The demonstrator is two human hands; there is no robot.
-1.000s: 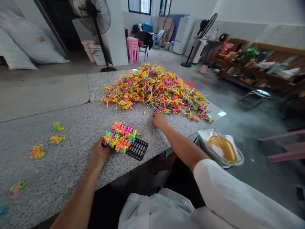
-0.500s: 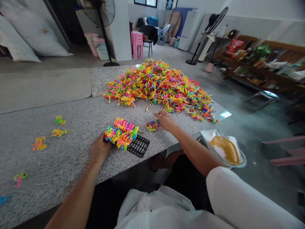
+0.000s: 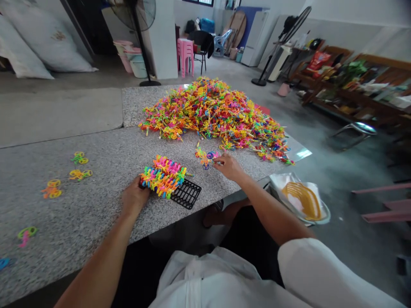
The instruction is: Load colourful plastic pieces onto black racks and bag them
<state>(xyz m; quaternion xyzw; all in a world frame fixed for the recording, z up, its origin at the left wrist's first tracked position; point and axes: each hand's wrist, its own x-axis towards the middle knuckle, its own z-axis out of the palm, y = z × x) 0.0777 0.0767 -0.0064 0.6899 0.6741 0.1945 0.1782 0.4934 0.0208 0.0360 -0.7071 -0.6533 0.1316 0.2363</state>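
Observation:
My left hand [image 3: 135, 197] grips the near end of a black plastic grid tray [image 3: 186, 193] on the granite table [image 3: 96, 201]. Rows of bright plastic toy pieces [image 3: 163, 175] stand packed in the tray's left part. My right hand [image 3: 228, 166] holds a small clump of coloured toy pieces [image 3: 205, 157] lifted just above the table, between the tray and a big heap of the same pieces [image 3: 212, 113].
Loose toy pieces [image 3: 77, 167] lie scattered on the table's left. A bowl with a yellow sieve [image 3: 302, 199] sits on a stool at my right. Standing fans [image 3: 138, 25], a pink stool and wooden benches stand on the floor behind.
My right hand left the heap's edge with a small clump of pieces and drew it back toward the tray, lifting it off the table. My left hand stayed on the tray.

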